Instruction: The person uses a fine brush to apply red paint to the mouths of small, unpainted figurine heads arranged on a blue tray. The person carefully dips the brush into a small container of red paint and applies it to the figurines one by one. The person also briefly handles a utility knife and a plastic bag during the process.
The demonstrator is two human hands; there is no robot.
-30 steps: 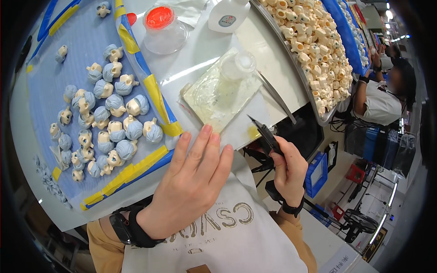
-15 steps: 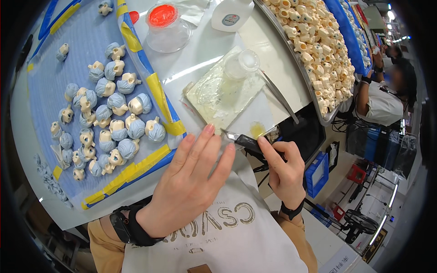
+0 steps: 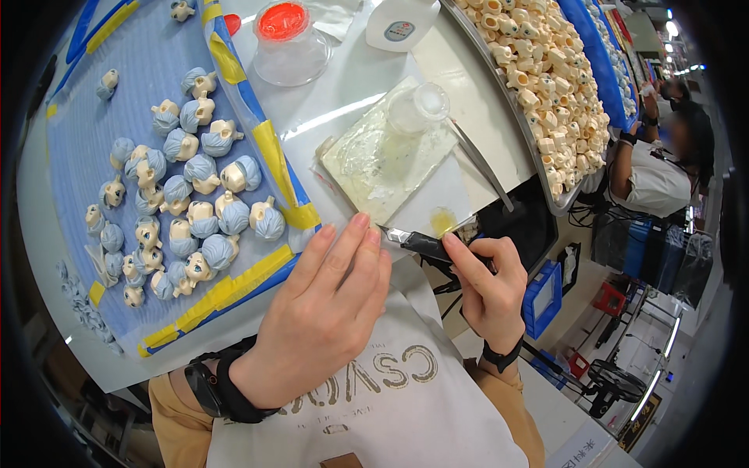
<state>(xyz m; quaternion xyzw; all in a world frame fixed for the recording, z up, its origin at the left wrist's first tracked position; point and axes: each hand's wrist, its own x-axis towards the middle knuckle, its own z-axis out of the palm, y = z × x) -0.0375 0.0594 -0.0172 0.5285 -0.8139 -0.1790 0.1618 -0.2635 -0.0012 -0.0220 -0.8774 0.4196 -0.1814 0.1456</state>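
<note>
My right hand (image 3: pixel 493 285) grips a black utility knife (image 3: pixel 425 245), its blade pointing left toward the fingertips of my other hand. My left hand (image 3: pixel 324 300) lies palm down with fingers stretched out at the table's near edge, its tips beside the knife's tip; whatever is under the palm is hidden. Just beyond is a pale, glue-smeared slab (image 3: pixel 367 175) with a clear cup (image 3: pixel 417 109) standing on it. Metal tweezers (image 3: pixel 480 164) rest along the slab's right side. A yellow stain (image 3: pixel 442 221) marks the sheet near the knife.
On the left, a blue cloth-lined tray (image 3: pixel 78 179) edged with yellow tape holds several blue-haired doll heads (image 3: pixel 234 214). Behind stand a clear container with a red top (image 3: pixel 285 51) and a white bottle (image 3: pixel 398 23). A metal tray (image 3: pixel 511 117) of beige parts is at right; a person (image 3: pixel 659 168) sits beyond.
The fingers of my left hand have drawn closer together, the index finger moving left from the blade. My right hand and the knife have barely shifted.
</note>
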